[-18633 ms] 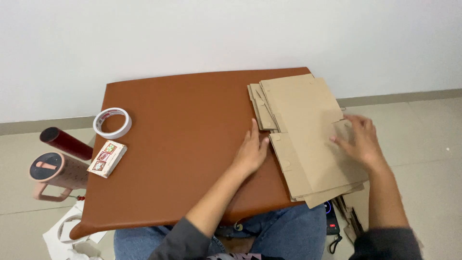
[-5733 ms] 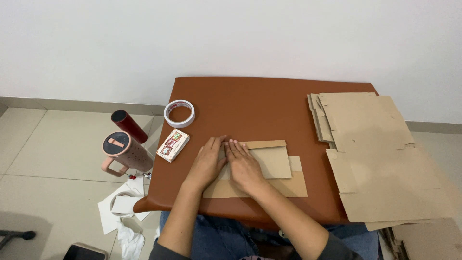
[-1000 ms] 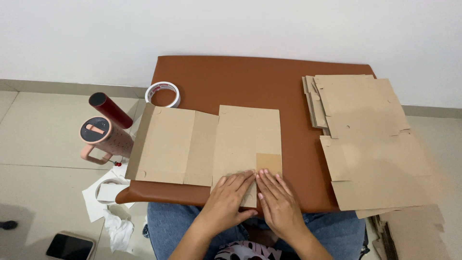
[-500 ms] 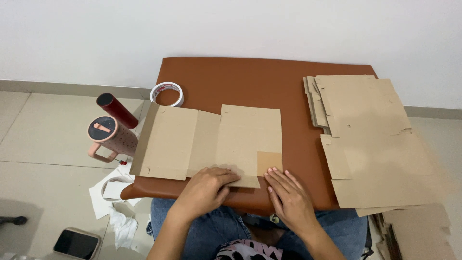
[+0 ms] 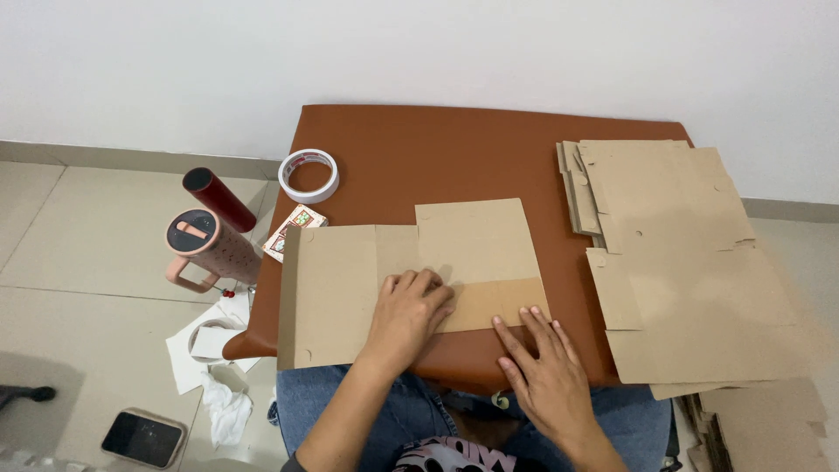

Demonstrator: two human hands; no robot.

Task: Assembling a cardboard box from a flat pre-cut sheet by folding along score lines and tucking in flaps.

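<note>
Brown tabletop (image 5: 489, 149), white wall behind. Unfolded cardboard box blank (image 5: 411, 280) lies flat near front edge. My left hand (image 5: 406, 310) presses it, right hand (image 5: 546, 371) beside; fingers flat, gripping nothing. Light, semi-stiff, creases easily: I'd grab edges.

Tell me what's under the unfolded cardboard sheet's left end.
The small printed box pokes out at the cardboard sheet's upper left corner, on the brown table. The rest of the box is covered.

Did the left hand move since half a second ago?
Yes. The left hand slid farther onto the flat cardboard sheet, away from the table front edge.
</note>
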